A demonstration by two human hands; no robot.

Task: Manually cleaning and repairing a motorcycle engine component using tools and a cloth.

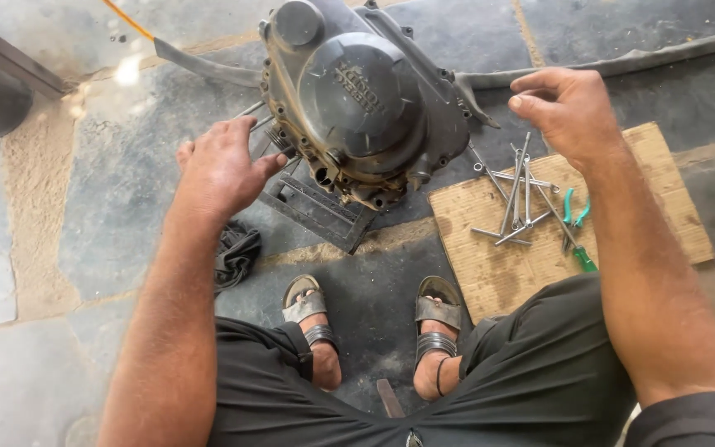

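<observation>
One motorcycle engine (366, 99) stands on a small stand on the stone floor, its side cover on. My left hand (223, 170) rests spread against its lower edge; my right hand (567, 106) hovers beside it, fingers curled, holding nothing. Judging by this, dismantling is under way, calling next for a tool. Roughly seven long bolts (516, 194), one green-handled screwdriver (579, 253) and one pair of pliers (573, 209) lie on one cardboard sheet (498, 273).

A dark rag (235, 253) is lying crumpled on the stone floor (43, 248). Green-handled pliers (574, 207) and a green-handled screwdriver (573, 244) are resting on a cardboard sheet (498, 273). Grey sandals (304, 305) are covering both feet; an orange line (128, 20), possibly a cord, is crossing the top.
</observation>
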